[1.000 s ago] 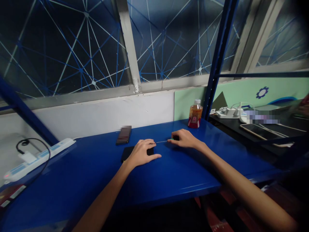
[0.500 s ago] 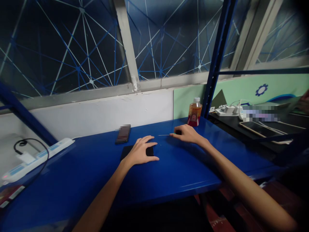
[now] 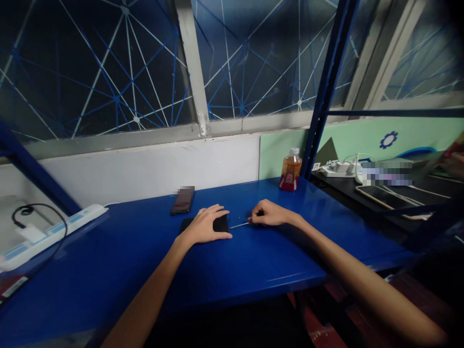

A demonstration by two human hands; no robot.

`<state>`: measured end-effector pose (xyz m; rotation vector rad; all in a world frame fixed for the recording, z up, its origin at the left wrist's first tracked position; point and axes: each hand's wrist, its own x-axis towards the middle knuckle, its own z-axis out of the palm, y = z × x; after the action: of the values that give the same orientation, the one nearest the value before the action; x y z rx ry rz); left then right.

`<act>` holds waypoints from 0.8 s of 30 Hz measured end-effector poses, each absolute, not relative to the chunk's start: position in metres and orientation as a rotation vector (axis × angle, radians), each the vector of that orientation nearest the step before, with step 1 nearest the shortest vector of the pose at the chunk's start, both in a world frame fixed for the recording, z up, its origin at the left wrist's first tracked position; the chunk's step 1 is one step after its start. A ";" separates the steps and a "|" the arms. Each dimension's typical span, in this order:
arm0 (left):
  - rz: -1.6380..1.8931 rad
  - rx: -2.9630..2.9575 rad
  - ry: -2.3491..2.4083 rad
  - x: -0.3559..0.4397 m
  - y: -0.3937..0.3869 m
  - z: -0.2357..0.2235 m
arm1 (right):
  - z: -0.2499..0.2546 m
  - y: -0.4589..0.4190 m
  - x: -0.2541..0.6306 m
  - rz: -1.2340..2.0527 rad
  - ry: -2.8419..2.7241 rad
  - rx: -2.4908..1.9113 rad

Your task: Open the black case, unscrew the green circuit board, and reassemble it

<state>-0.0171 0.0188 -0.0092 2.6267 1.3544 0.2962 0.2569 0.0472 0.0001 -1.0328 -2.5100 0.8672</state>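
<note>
A flat black box point(image 3: 220, 224) lies on the blue table point(image 3: 232, 275), partly hidden under my left hand point(image 3: 204, 225). My left thumb lies along its near edge and the fingers reach over its far edge, clasping it. My right hand point(image 3: 270, 213) is closed around a screwdriver point(image 3: 239, 225), whose handle is mostly hidden in the fist. Its thin metal shaft points left, with the tip at the box's right side; whether it touches cannot be told. A tiny bright speck, perhaps a screw point(image 3: 239, 218), lies on the table just beyond the shaft.
Behind my left hand lies a dark phone point(image 3: 183, 200). A bottle of reddish drink point(image 3: 290, 170) stands at the back right by a blue post point(image 3: 322, 96). On the left is a white power strip point(image 3: 54, 237) with a cable. Another person's hand point(image 3: 455, 162) shows at the far right.
My right hand first lifted the screwdriver away from the box, then brought it down and left to the box's right side. My left hand stayed over the box, its fingers shifting slightly.
</note>
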 end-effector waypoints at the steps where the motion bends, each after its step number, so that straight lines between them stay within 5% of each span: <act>1: 0.293 2.622 1.358 -0.017 0.019 -0.009 | 0.000 0.048 0.257 0.858 -2.511 -1.040; 24: 0.282 2.551 1.364 -0.016 0.014 -0.003 | 0.000 0.047 0.259 0.821 -2.547 -1.052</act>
<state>-0.0161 0.0145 -0.0030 2.5508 1.3642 0.2815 0.2590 0.0467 0.0000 -1.0517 -2.5471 0.8215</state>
